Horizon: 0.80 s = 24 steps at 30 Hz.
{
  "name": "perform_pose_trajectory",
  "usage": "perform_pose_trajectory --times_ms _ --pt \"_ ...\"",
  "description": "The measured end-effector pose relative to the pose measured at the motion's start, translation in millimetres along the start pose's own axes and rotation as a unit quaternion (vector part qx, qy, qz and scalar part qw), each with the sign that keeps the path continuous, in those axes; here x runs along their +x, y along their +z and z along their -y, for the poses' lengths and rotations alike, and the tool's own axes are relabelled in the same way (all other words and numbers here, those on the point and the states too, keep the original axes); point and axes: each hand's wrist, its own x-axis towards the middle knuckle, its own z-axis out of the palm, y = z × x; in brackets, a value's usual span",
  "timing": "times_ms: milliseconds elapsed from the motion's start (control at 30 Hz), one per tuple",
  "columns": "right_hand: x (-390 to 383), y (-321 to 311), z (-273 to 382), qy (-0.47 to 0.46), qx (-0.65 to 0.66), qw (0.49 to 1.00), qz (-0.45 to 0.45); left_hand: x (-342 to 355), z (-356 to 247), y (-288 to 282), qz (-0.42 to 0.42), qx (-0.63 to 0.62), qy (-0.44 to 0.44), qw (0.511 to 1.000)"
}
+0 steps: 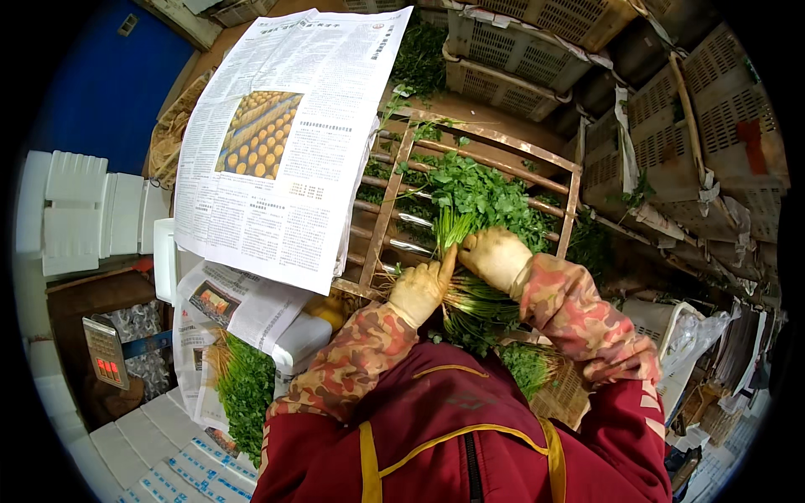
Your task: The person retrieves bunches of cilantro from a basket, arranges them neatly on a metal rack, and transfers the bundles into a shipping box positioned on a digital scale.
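Note:
A leafy green bunch of coriander (486, 194) lies over a rusty metal rack (392, 201), its pale stems running down to my hands. My left hand (422, 290), in a pale yellowish glove, has its fingers pressed together on the stem ends. Close beside it, my right hand (496, 258), gloved the same way, is curled over the stems from the right. The undersides of both hands are hidden. More coriander stems (476, 303) spread below my hands, against my dark red apron (444, 394).
Stacked newspapers (327, 193) cover the rack's left side. A scale display (106, 352) stands at the left near white foam boxes (74, 210). Plastic crates (511, 50) are piled at the back and right. Another green bunch (247, 394) lies by my left forearm.

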Motion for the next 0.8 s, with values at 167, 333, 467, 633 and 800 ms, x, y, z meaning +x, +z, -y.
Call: perform_pose_trajectory --times_ms 167,333,467,633,800 --pt "-16 -2 -20 0.072 0.063 0.993 -0.064 -2 4 4 0.018 0.017 -0.010 1.000" --pt "-95 -15 -112 0.390 0.423 0.696 -0.429 -11 6 13 0.040 0.029 -0.019 0.999" --pt "-253 21 -228 0.527 0.136 0.702 -0.459 -2 6 8 0.029 0.019 0.004 0.999" --pt "-196 24 -148 0.419 0.044 0.830 -0.364 -5 4 13 0.024 0.014 0.003 1.000" --pt "-77 6 -55 0.400 0.351 0.806 -0.259 -1 6 6 0.028 0.036 0.016 0.999"
